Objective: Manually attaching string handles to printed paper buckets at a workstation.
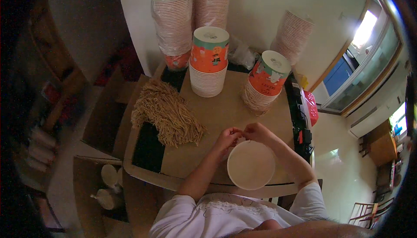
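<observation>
A white paper bucket (251, 165) is close to my body at the table's near edge, its round opening facing up. My left hand (229, 138) and my right hand (257, 132) meet at its far rim. The fingers of both are closed in a pinch, almost touching. Whatever they pinch is too small or hidden to make out. To the left on the table lies a thick bundle of tan cords (167, 114). A stack of upside-down orange and green paper buckets (208, 62) stands beyond it. Another such stack (268, 79), with cords around its lower rims, is farther right.
Wrapped stacks of white-rimmed buckets (171, 25) line the wall, with one more stack (294, 34) at the right. A power strip (304, 136) and a red plastic basket (311, 107) sit by the right edge. At lower left, an open cardboard box (87, 181) holds finished-looking white buckets (108, 198).
</observation>
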A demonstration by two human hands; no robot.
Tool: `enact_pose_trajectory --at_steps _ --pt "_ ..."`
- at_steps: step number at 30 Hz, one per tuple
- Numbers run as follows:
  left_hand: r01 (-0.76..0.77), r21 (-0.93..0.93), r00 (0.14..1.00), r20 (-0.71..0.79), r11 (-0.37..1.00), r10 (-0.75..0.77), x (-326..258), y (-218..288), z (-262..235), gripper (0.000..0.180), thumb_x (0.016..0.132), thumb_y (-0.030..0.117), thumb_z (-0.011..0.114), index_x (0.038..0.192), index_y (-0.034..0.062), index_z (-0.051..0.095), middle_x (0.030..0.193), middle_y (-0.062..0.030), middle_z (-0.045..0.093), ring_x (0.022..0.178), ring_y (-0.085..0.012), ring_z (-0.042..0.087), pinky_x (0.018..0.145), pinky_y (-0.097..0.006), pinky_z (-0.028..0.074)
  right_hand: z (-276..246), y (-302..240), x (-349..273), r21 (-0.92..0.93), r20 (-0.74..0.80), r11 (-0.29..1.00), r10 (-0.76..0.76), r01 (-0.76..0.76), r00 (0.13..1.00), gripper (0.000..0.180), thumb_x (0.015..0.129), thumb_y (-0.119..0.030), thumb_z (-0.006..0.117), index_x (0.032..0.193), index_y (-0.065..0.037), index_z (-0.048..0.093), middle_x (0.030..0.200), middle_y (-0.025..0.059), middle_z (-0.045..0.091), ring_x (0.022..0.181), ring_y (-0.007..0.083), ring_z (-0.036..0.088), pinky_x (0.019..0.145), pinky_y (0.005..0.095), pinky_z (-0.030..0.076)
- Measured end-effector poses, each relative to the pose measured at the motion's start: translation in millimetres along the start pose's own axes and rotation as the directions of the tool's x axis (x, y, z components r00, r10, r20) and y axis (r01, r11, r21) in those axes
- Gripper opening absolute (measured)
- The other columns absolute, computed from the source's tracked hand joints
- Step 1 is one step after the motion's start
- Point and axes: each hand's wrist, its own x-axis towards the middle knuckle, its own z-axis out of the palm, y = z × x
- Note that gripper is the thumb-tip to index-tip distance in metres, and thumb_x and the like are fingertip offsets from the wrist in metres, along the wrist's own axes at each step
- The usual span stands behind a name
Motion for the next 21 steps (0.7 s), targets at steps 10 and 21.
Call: enact_pose_trajectory --at_steps 10,21 --pt "-0.019 -0.085 0.998 -0.057 0.996 0.014 6.8 -12.2 -5.1 0.011 0.077 0.016 0.059 0.085 0.0095 0.056 0.071 0.0025 0.055 0.055 -0.0054 0.046 0.048 -0.019 0.039 -6.6 -7.1 -13.7 0.150 -0.007 0.977 -0.153 0.152 0.988 0.011 0.078 -0.010 0.059 0.082 0.000 0.063 0.067 0.0059 0.061 0.061 0.0108 0.057 0.056 0.0243 0.046" --pt "-0.054 -0.093 0.997 -0.056 0.994 0.049 7.3 -18.1 -9.8 0.014 0.080 0.017 0.057 0.090 0.0087 0.053 0.076 0.0000 0.057 0.057 -0.0063 0.048 0.050 -0.020 0.040 -4.4 -16.8 -21.2 0.139 -0.077 0.980 -0.135 0.145 0.988 0.010 0.077 -0.010 0.061 0.079 -0.001 0.062 0.065 0.0041 0.060 0.059 0.0090 0.056 0.053 0.0239 0.046"
